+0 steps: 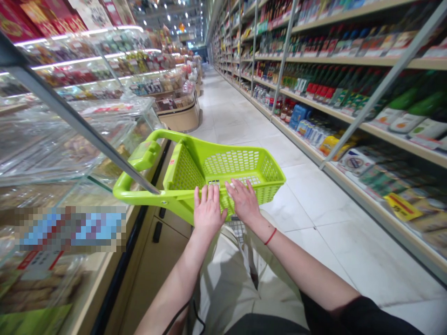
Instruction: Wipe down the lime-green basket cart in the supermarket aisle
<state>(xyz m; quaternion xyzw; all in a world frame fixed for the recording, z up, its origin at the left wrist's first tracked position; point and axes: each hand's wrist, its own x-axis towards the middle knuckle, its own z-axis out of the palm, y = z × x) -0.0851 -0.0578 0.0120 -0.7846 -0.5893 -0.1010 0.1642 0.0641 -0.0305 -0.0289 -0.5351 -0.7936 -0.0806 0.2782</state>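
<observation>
Mid-frame, my left hand (pixel 208 211) and right hand (pixel 245 204) rest outstretched on the green basket (pixel 232 175). Shelves (pixel 349 60) line the upper right.

The bright green, long perforated shopping basket (pixel 232 160) is moulded plastic, smooth with a slight sheen, as is its chunky green handle grip (pixel 144 156). A slim grey bar (pixel 87 129) beside it looks metallic and satin. The white, grey-veined floor tiles (pixel 296 200) are polished and reflective. The beige trousers (pixel 279 284) are soft, matt, creased cloth; the black sleeve (pixel 373 316) is matt fabric. Clear plastic covers (pixel 52 144) shine glossily, and green bottles (pixel 396 104) look smooth and glassy.
</observation>
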